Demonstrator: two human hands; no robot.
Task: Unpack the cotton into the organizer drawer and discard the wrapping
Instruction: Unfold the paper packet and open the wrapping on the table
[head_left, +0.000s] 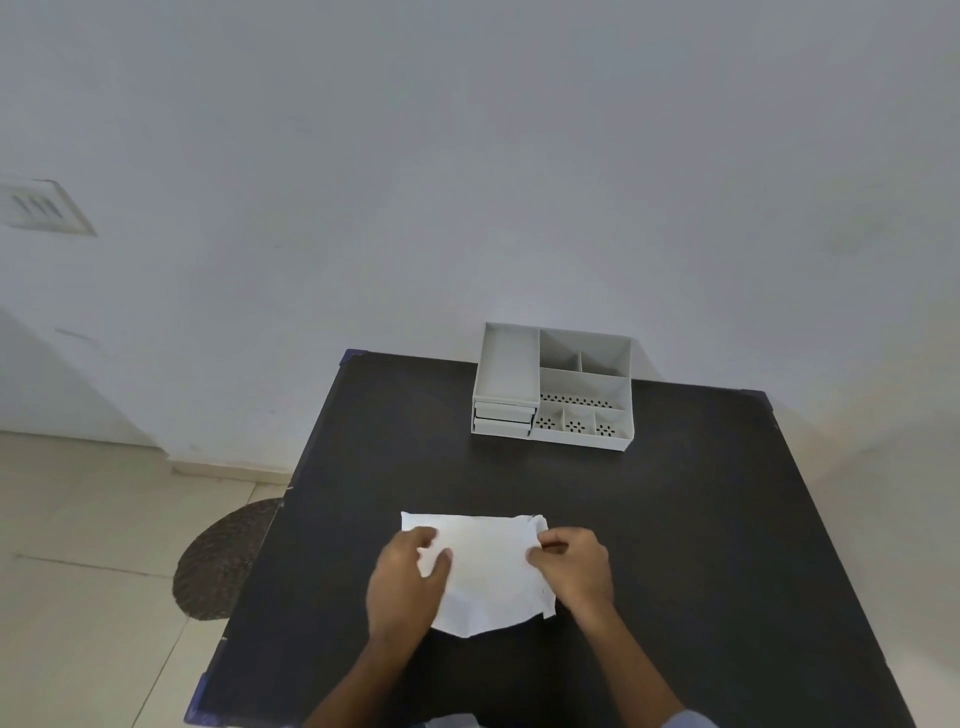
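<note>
A white paper wrapping (488, 566) lies flat on the dark table (649, 519) near its front edge. My left hand (402, 584) rests on the wrapping's left side, thumb and fingers pinching the paper. At the right edge my right hand (574, 566) pinches the wrapping's upper right corner. No cotton shows; whatever is inside is hidden by the paper. A white plastic organizer (553, 387) stands at the table's far edge against the wall. Its two small drawers (503, 420) on the left front are pushed in.
The organizer has several open compartments on top, some with perforated floors. A round dark woven mat (223, 561) lies on the tiled floor left of the table. A wall switch plate (44, 208) is at far left.
</note>
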